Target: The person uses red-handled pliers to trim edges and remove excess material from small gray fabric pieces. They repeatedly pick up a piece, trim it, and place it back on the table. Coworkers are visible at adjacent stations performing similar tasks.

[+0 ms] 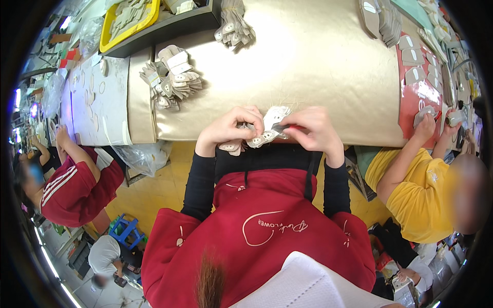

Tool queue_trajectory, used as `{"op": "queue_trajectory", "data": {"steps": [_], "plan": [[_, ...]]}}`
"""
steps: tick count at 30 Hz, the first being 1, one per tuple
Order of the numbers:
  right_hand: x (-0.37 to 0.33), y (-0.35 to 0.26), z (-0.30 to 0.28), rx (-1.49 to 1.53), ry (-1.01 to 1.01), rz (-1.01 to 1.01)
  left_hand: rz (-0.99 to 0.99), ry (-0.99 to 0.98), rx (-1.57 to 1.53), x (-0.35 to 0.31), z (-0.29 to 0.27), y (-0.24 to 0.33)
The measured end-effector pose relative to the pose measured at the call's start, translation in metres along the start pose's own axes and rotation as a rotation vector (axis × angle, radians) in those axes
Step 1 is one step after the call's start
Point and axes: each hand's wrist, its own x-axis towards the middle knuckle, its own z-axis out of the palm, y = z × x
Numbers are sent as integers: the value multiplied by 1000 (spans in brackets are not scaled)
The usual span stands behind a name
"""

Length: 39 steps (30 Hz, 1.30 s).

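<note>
At the near edge of the table, my left hand (237, 126) is closed on a bundle of pale fabric pieces (277, 116) with small holes in them. Part of the bundle hangs below that hand, over the table edge. My right hand (314, 127) pinches a small dark tool (280, 128) with a bit of red at the fingers. Its tip touches or lies very close to the pieces. The fingers hide most of the tool, so its exact kind does not show. Fine loose threads lie on the table just beyond the bundle.
Beige bundles of similar pieces (177, 77) lie on the gold-coloured table cover (308, 66). A yellow tray (106, 32) sits in a black bin at the far left. Co-workers sit close on both sides, one in a yellow shirt (411, 190), beside a red board (418, 95).
</note>
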Motion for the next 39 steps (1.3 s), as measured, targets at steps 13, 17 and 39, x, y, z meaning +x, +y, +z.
{"op": "queue_trajectory", "data": {"steps": [13,17,39], "plan": [[-20,-23,25,60,244,216,16,596,-390,-8,13,-17],[-14,-27,32,60,246,180,17,626,-311,-12,11,-13],[-52,-18,28,507,684,593,28,-208,509,-10,2,-2]]}}
